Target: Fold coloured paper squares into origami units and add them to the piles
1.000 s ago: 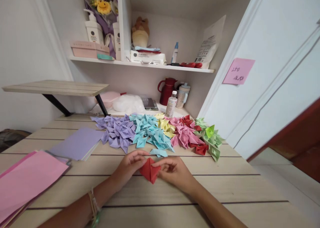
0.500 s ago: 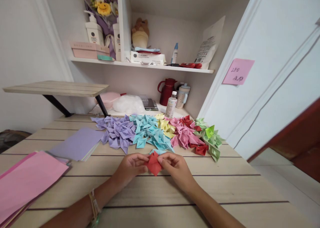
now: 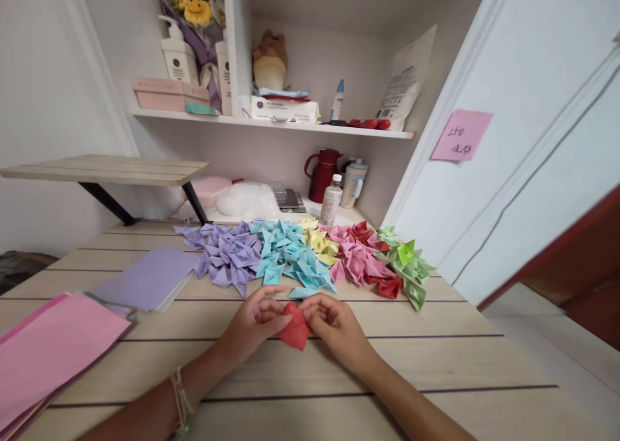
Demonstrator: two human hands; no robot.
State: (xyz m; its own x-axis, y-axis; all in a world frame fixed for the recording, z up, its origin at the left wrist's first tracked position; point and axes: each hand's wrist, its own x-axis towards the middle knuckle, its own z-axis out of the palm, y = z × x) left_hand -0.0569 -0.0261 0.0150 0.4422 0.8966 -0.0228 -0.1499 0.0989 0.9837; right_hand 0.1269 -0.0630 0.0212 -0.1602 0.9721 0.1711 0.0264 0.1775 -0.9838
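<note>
In the head view, the one view there is, I see the left hand [image 3: 261, 315] and right hand [image 3: 334, 321] meeting low over the table [image 3: 271, 389], one small folded red paper [image 3: 295, 330] between them. The left fingers pinch its left edge, thumb on top, the index finger lifted; the right fingers grip its upper right edge. Holding it from both sides probably lets its creases be worked evenly.

Beyond lie folded pieces grouped by colour, presumably so each sort is easy to tell: purple [image 3: 230, 254], light blue [image 3: 278, 241], yellow [image 3: 317, 239], pink [image 3: 361, 263] mixed with dark red [image 3: 389, 288], then green [image 3: 414, 273]. They sit at the back, which seems to leave the front for the hands.

Counting: two hands, one paper held, one blue piece [image 3: 304, 292] lying just behind the hands. Two stacks of sheets, pink [image 3: 68, 328] and purple [image 3: 150, 276], lie to the left, likely within easy reach. One clear bottle [image 3: 331, 202] stands behind. The heaped pieces overlap too much for me to count.
</note>
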